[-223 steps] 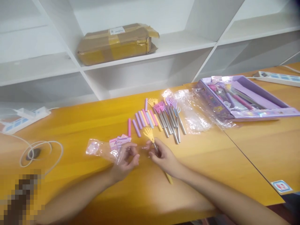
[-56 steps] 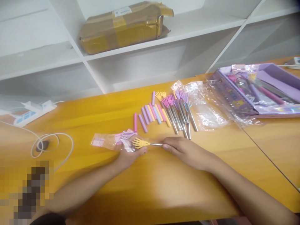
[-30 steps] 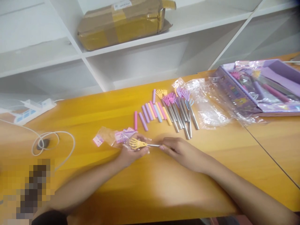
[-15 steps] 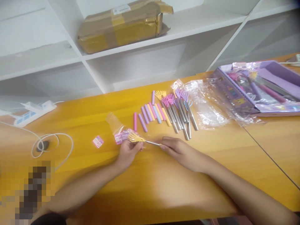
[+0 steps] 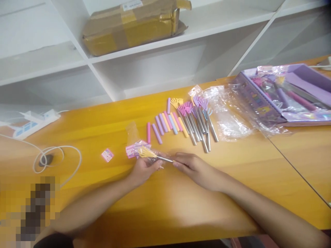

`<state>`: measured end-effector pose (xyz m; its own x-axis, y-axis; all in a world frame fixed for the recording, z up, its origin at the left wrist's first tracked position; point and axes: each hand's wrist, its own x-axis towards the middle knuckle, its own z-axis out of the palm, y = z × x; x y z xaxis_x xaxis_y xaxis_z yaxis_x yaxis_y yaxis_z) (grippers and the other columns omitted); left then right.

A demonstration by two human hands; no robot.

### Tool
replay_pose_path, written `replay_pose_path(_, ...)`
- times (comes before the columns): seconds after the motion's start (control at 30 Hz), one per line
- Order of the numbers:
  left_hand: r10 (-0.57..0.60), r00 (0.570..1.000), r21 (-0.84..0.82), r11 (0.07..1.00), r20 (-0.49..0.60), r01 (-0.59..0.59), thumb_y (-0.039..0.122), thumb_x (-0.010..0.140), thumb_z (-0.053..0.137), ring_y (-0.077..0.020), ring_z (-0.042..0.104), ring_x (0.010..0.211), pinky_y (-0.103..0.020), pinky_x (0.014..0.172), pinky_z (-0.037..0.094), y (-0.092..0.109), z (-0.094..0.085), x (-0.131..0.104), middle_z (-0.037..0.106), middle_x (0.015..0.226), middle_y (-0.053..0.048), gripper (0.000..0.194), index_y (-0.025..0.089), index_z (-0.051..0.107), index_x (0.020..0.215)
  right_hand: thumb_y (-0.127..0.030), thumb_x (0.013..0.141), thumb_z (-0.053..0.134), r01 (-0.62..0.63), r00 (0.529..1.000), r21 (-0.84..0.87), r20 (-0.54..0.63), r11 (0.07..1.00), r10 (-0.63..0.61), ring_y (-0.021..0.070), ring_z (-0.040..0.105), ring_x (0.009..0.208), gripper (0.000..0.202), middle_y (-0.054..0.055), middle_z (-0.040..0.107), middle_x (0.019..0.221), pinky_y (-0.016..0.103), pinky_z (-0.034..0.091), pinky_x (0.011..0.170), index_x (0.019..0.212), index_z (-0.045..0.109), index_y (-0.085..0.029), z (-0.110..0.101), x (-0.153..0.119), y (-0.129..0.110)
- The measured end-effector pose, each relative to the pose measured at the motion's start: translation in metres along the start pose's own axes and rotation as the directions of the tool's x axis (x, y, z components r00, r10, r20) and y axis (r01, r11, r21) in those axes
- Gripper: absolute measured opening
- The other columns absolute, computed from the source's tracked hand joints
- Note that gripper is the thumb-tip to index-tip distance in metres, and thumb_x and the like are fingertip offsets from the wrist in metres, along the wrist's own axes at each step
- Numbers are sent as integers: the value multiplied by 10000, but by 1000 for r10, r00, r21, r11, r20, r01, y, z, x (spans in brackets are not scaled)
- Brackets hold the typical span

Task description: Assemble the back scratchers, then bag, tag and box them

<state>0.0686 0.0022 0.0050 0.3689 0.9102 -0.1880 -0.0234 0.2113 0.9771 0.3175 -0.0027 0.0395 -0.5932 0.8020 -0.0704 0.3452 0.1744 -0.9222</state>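
Left hand (image 5: 144, 169): thumb and fingers closed around the neck of a yellow scratcher (image 5: 147, 152) and its clear wrapper (image 5: 161, 155). Right hand (image 5: 190, 164): thumb and forefinger pinch the end of the metal shaft. Scratcher lies between the two hands, raised in the grip over the table (image 5: 165, 206).

Long axis runs mostly crosswise, on a slight slant. Yellow claw-like head points to the person's left and a little away; shaft leads back to the right fingertips, that end nearer the body.

Just beyond the left hand, pink-and-purple printed cards (image 5: 130, 151) in clear film; print too small to read. To the left of that hand, flat on the table, a small pink label (image 5: 107, 155), marks on it likewise illegible.

Beyond both hands, a row of coloured tubes (image 5: 158, 124): pink, purple, yellow, blue. To their right, a cluster of metal-shafted scratchers (image 5: 199, 127), heads mostly pointing away from the person, shafts slanting back. Farther right of the right hand, loose clear plastic bags (image 5: 230, 119) against a purple box (image 5: 262, 103) with coloured figures on its side, wrapped scratchers inside. On the shelf past the hands, a taped carton (image 5: 131, 32); white label, lettering unreadable.
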Motion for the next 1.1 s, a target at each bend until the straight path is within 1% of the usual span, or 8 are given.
replay_pose_path(0.17,-3,999,-5,1000,38,4,491,920,785,-141,598,706,-266,680,511,-1,-1,-1,681,800,-24,370,154,772,1072,-496,1144,412,8,1000,5,-28,1000,-8,254,677,1120,449,113,732,1137,418,545,1080,1310,720,-215,8,1,-1)
replay_pose_path(0.3,23,991,-74,997,-133,-33,505,934,776,-134,588,685,-263,679,495,-4,-2,2,647,733,-8,362,148,749,989,-423,1108,517,-43,999,-24,-22,999,42,257,671,1180,422,132,697,1295,436,539,1107,1465,600,-212,3,-3,3)
replay_pose_path(0.43,17,943,-295,948,-333,-121,440,896,842,-94,557,674,-223,646,463,-4,-3,9,642,802,10,334,172,698,1036,-339,1087,543,-28,1000,-24,-4,999,28,206,682,1021,454,116,701,1187,384,589,973,1510,458,-200,-7,-11,6)
replay_pose_path(0.57,10,932,-358,922,-361,-149,422,860,886,-70,555,661,-194,620,454,-2,-3,12,629,835,26,371,185,655,1027,-350,1130,486,70,995,70,67,995,-75,137,652,862,325,65,689,1068,281,569,813,1417,440,-203,-13,-17,0)
replay_pose_path(0.73,-4,972,-309,949,-235,-71,470,899,847,-71,548,610,-188,591,433,-4,-5,7,598,738,50,406,190,636,1104,-432,1071,662,167,980,57,99,984,-172,86,571,724,264,15,696,968,200,474,675,1194,603,-206,-6,-18,4)
replay_pose_path(0.83,-72,991,-273,961,-109,40,500,901,838,-75,557,583,-193,559,415,-6,-2,1,620,746,45,514,193,610,1246,-444,1001,754,244,967,43,67,969,-246,69,508,647,353,-17,687,874,180,431,619,1233,642,-202,5,-15,14)
replay_pose_path(0.93,-108,994,-240,965,4,106,528,903,826,-74,556,554,-200,533,405,-6,5,-9,631,744,41,549,180,593,1257,-414,983,773,361,932,-15,-16,932,-361,65,508,639,375,-38,647,803,167,423,615,1255,650,-187,15,-12,18)
replay_pose_path(1.1,-130,984,-193,969,124,153,541,940,781,-70,564,547,-204,530,406,-8,15,-22,645,744,32,479,163,590,1162,-341,1060,681,429,896,-91,-82,899,-436,77,600,733,310,25,709,969,169,499,711,1320,623,-182,17,-12,12)
